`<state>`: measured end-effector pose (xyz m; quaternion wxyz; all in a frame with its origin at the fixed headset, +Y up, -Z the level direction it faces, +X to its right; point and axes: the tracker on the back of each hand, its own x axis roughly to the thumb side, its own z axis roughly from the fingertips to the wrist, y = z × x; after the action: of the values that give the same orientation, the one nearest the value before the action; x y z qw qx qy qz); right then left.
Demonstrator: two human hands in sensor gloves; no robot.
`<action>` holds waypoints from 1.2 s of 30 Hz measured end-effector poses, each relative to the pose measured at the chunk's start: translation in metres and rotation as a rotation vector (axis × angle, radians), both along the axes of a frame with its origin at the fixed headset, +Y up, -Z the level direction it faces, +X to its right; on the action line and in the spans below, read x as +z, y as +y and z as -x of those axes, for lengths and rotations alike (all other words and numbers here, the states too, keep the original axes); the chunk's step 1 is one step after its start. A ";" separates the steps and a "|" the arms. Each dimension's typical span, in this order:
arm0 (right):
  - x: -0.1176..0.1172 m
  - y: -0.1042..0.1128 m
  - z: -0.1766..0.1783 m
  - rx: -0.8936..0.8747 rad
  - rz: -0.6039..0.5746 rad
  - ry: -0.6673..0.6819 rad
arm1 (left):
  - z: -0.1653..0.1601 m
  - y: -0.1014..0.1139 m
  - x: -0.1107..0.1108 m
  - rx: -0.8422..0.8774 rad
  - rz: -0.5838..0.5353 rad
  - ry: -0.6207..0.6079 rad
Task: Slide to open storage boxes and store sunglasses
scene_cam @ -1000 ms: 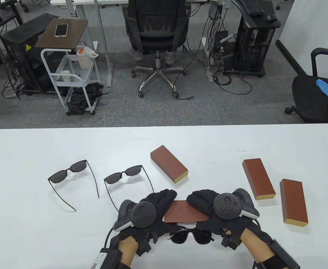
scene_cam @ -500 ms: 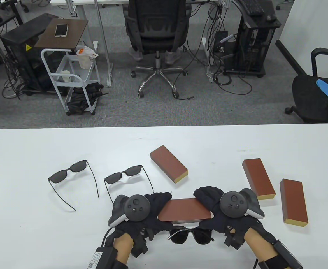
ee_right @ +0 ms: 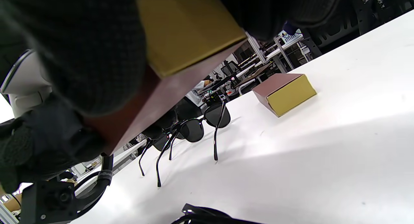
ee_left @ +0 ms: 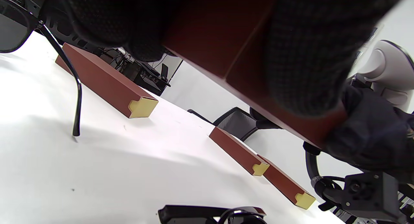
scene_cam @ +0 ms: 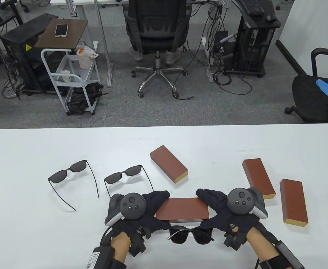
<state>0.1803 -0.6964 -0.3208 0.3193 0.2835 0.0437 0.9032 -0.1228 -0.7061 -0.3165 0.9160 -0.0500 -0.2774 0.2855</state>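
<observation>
Currently your left hand (scene_cam: 141, 208) and right hand (scene_cam: 225, 208) grip opposite ends of 1 brown box (scene_cam: 183, 208), fingers curled round it, above folded sunglasses (scene_cam: 191, 234).

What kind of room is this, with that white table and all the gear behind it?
Most likely an office or lab workspace. Behind the white table stand an office chair, a computer tower trailing cables over grey carpet, and a small rolling cart.
</observation>
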 end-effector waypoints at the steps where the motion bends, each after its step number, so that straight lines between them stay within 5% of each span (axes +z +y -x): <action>1: 0.000 0.000 0.000 0.006 -0.002 -0.003 | 0.000 0.000 0.000 -0.008 0.001 0.001; 27: -0.019 -0.004 -0.061 -0.019 0.127 -0.146 | 0.025 -0.012 -0.008 -0.035 0.084 0.099; 33: -0.017 0.006 -0.069 -0.134 0.081 -0.163 | 0.031 -0.009 -0.007 0.177 0.098 0.138; 36: -0.017 0.008 -0.071 -0.176 0.079 -0.163 | 0.034 -0.013 -0.008 0.365 0.189 0.161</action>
<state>0.2512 -0.6883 -0.3376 0.4109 0.1991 0.0280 0.8892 -0.1568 -0.7191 -0.3245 0.8596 -0.0618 -0.1800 0.4743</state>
